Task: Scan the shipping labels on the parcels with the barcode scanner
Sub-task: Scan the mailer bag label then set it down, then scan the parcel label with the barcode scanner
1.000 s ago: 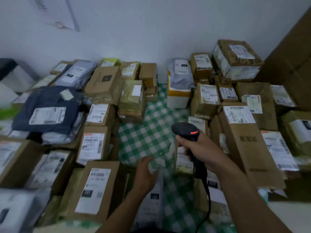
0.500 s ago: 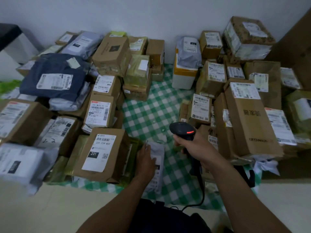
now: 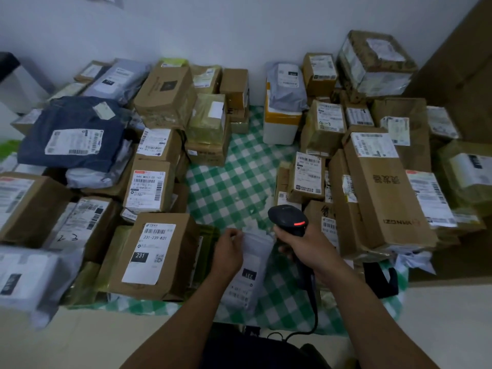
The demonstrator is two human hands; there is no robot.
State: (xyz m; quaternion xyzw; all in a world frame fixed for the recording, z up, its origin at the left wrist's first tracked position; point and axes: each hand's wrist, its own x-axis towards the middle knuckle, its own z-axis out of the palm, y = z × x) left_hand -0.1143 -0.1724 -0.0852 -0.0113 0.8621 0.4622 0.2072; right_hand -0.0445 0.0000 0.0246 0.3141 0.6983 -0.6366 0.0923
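Lower centre: left hand (image 3: 226, 253) pinches a white mailer (image 3: 246, 278), right hand (image 3: 306, 245) grips the scanner (image 3: 288, 221) beside it (red lamp lit); surrounding parcels' (image 3: 383, 193) scan status indeterminable.

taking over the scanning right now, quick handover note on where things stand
Left grip holds the top edge of the white mailer lying on the checked cloth.
Right grip grips the barcode scanner, its red light on, head by the mailer's far end.
Parcels are piled on both sides, most labels facing up.
Done: nothing shows which labels are scanned.
Left: scan this mailer's label, then the rest.
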